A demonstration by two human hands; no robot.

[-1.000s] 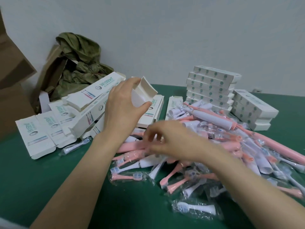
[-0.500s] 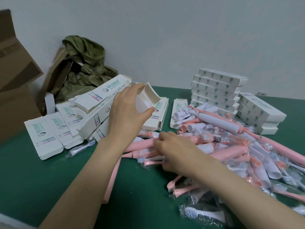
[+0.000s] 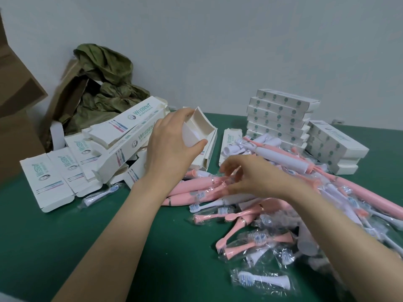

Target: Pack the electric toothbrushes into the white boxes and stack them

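a green table lay under a heap of toothbrushes. the left hand gripped an open white box above them. the right hand hung curled over the heap, its grasp unclear. the brushes looked light, stiff and slick in their wrap, so best taken by the thick handle.

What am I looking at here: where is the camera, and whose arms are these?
There is no machine: a person works bare-handed. The single camera sits on their head, looking forward and down, so both arms enter from below. The left hand holds an open white box raised above the green table. The right hand reaches, fingers curled, into a pile of pink and white toothbrushes; blur hides whether it grips one. To the left lie loose printed boxes, closed boxes are stacked at the back right, and bagged brush heads lie nearest.
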